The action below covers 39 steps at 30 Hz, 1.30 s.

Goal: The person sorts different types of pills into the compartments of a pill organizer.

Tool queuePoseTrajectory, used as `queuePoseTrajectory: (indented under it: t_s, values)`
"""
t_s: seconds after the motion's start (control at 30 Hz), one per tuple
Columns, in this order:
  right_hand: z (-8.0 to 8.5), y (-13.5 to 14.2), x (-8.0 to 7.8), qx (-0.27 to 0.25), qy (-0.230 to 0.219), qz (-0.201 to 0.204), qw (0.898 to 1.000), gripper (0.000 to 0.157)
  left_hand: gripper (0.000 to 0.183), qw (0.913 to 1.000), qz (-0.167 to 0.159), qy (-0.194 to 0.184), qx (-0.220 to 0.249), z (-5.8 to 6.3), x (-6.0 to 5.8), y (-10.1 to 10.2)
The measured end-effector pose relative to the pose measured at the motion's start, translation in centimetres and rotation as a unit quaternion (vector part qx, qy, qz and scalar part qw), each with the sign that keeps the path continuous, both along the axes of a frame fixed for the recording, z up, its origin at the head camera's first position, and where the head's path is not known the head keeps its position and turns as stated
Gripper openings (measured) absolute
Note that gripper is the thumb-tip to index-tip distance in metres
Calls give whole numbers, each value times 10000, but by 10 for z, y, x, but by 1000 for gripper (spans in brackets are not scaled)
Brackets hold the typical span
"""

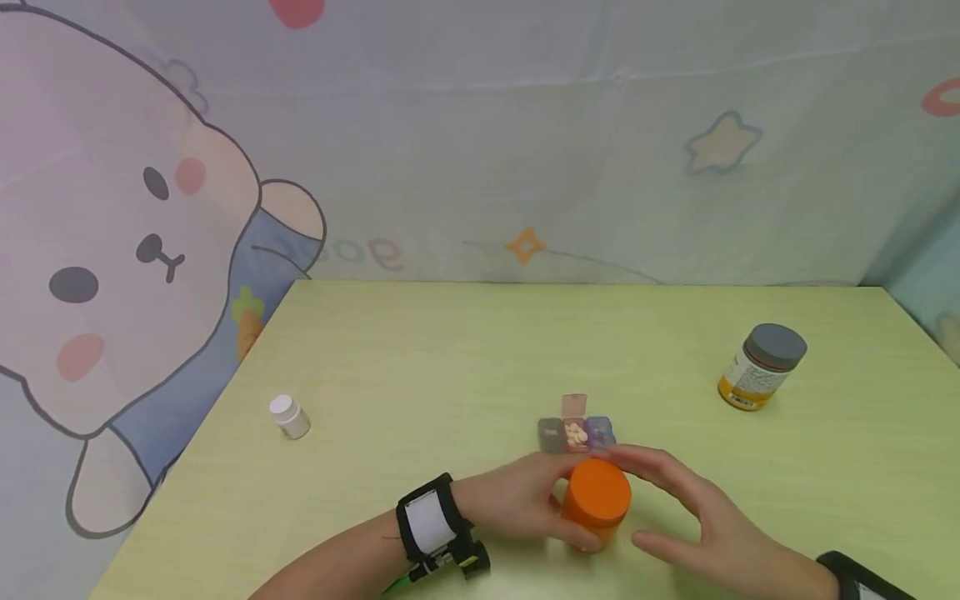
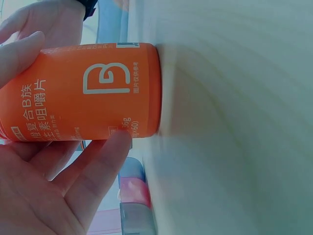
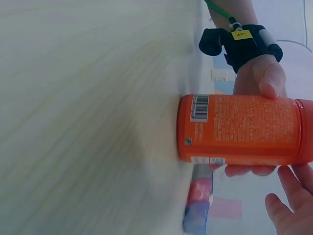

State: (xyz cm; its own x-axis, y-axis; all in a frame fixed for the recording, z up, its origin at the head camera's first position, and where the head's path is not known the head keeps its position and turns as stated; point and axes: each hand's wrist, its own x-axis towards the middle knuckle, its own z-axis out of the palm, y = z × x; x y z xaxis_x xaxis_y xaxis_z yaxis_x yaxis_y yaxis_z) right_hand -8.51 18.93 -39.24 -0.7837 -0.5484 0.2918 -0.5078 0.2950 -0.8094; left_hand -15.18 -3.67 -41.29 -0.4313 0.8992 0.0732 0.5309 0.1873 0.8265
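Observation:
An orange vitamin bottle (image 1: 596, 504) with its orange lid on stands upright near the front of the table. My left hand (image 1: 517, 500) grips its side between thumb and fingers; in the left wrist view the label (image 2: 105, 78) shows white print. On the other side my right hand (image 1: 693, 517) curves loosely round the bottle, its fingers beside the lid (image 3: 305, 129) and its thumb apart from the bottle. Just behind stands a small pill box (image 1: 551, 435) with grey, pink and blue compartments, the middle pink lid (image 1: 573, 406) flipped up over pale contents.
A small white bottle (image 1: 289, 417) stands at the left of the table (image 1: 420, 350). Toward the right back is a jar (image 1: 761, 367) with a dark grey lid and a white and yellow label. A printed cloth (image 1: 480, 150) hangs behind the table's far edge.

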Motion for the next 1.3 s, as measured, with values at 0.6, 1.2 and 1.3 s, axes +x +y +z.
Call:
queuePoseTrajectory:
  t_s: [0.6, 1.2, 1.3]
  values:
    - [-2, -13, -28, 96, 309, -151, 9994, 80, 44, 10000, -67, -42, 54, -1, 0, 0]
    - [-8, -37, -14, 133, 106, -857, 9962, 61, 43, 9997, 130, -110, 197, -1, 2, -1]
    - [-8, -37, -11, 212, 23, -1061, 9941, 56, 44, 9997, 177, -117, 122, -1, 3, -1]
